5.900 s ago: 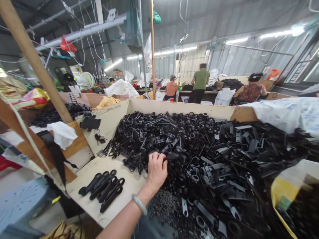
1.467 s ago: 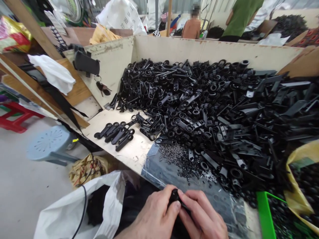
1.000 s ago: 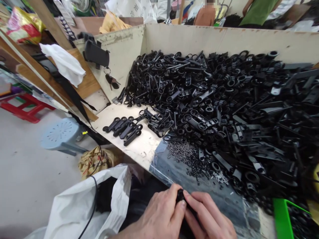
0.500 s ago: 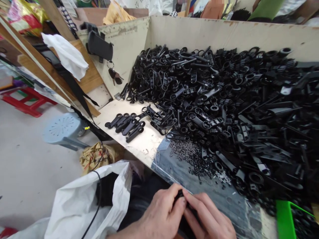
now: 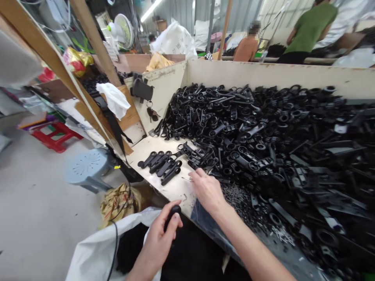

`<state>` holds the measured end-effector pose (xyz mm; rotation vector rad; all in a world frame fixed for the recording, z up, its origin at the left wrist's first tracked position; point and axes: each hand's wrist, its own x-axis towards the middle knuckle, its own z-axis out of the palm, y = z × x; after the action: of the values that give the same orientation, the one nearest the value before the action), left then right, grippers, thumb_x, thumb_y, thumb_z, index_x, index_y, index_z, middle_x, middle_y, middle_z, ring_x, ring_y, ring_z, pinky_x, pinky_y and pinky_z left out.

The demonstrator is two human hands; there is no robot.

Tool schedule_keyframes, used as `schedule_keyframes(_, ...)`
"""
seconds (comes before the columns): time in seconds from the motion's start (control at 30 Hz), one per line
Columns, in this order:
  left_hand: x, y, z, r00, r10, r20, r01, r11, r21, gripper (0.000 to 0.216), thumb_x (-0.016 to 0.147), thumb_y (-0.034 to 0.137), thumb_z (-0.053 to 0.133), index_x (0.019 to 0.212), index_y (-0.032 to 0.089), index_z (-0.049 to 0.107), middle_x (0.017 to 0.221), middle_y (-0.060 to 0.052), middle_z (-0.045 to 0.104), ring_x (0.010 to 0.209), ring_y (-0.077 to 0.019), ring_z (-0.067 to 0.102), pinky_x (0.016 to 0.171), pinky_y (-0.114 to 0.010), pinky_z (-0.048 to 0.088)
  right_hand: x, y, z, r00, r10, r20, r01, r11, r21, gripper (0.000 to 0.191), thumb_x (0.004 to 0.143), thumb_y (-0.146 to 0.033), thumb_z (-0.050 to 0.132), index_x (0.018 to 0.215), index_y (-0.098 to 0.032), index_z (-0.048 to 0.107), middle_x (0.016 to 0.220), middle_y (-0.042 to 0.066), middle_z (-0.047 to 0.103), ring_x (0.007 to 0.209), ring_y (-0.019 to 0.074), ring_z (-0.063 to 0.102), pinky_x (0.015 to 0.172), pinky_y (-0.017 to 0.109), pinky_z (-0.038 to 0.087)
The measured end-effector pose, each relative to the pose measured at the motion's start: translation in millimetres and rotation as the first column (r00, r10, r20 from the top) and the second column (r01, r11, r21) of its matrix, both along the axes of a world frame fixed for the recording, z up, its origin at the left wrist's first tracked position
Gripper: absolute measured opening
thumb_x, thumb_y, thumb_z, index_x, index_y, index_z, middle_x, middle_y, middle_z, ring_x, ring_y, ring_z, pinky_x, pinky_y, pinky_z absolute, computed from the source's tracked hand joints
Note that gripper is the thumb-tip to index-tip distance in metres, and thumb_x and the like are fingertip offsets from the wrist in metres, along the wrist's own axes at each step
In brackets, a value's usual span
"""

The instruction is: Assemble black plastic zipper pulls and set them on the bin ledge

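The left hand [image 5: 158, 236] is low and near, thumb and index finger pointing right and far, the other fingers curled beneath in a grip. Its wrist [image 5: 142, 264] comes in from the near edge. The right hand [image 5: 208, 191] reaches farther out, back upward, fingers bent, their tips close together and pointing left. Its bare forearm [image 5: 253, 244] slants toward the near right.

Left hand [image 5: 156, 238], lower centre: fingers cover most of the black part [image 5: 175, 210]; full shape not discernible. Right hand [image 5: 208, 191], centre: fingertips hide one end of the thin metal piece [image 5: 185, 179]. White bag [image 5: 84, 253]: truncated by lower edge. Green container [image 5: 370, 276], lower right corner: only a sliver visible.
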<state>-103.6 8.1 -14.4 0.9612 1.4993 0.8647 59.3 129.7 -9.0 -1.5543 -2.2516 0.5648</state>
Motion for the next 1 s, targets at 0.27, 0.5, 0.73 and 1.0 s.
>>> schedule_keyframes(0.27, 15.8, 8.4, 14.1, 0.844, 0.124, 0.521, 0.016, 0.967, -0.256, 0.057, 0.079, 0.047, 0.082, 0.126, 0.021, 0.064, 0.081, 0.002, 0.061, 0.068, -0.0116, 0.051, 0.063, -0.024, 0.046, 12.0, -6.8, -0.5, 0.994, -0.091, -0.054, 0.088, 0.995, -0.041, 0.018, 0.099, -0.014, 0.055, 0.100, -0.021, 0.072, 0.104, 0.005, 0.074, 0.093, 0.0174, 0.073, 0.085, 0.025, 0.052)
schedule_keyframes(0.5, 76.3, 4.2, -6.1, 0.844, -0.158, 0.512, 0.274, 0.949, -0.158, 0.050, 0.080, 0.054, 0.076, 0.107, 0.020, 0.053, 0.072, 0.003, 0.066, 0.038, -0.0067, 0.050, 0.034, -0.016, 0.032, 103.2, -114.5, -6.4, 0.917, -0.294, -0.269, 0.282, 0.956, -0.083, 0.033, 0.105, -0.034, 0.046, 0.096, -0.016, 0.073, 0.084, 0.005, 0.077, 0.070, 0.0167, 0.072, 0.063, 0.022, 0.055)
schedule_keyframes(0.73, 98.8, 2.2, -3.8, 0.861, -0.312, 0.401, 0.382, 0.918, -0.106, 0.039, 0.078, 0.033, 0.074, 0.110, 0.014, 0.059, 0.082, -0.002, 0.071, 0.050, -0.0058, 0.055, 0.046, -0.017, 0.038, 112.2, -152.7, -33.0, 0.766, -0.398, -0.505, 0.379, 0.914, -0.146, 0.032, 0.102, -0.041, 0.052, 0.089, -0.021, 0.073, 0.080, 0.002, 0.072, 0.070, 0.0162, 0.068, 0.065, 0.022, 0.052)
schedule_keyframes(1.0, 103.2, 2.0, 13.4, 0.893, -0.268, 0.361, 0.352, 0.916, -0.190, 0.029, 0.076, 0.035, 0.072, 0.091, 0.014, 0.060, 0.076, -0.003, 0.069, 0.048, -0.0062, 0.051, 0.044, -0.018, 0.034, 114.9, -152.5, -37.5, 0.760, -0.377, -0.529, 0.366, 0.921, -0.132, 0.033, 0.103, -0.044, 0.051, 0.089, -0.022, 0.072, 0.079, 0.001, 0.070, 0.066, 0.0159, 0.066, 0.065, 0.022, 0.051)
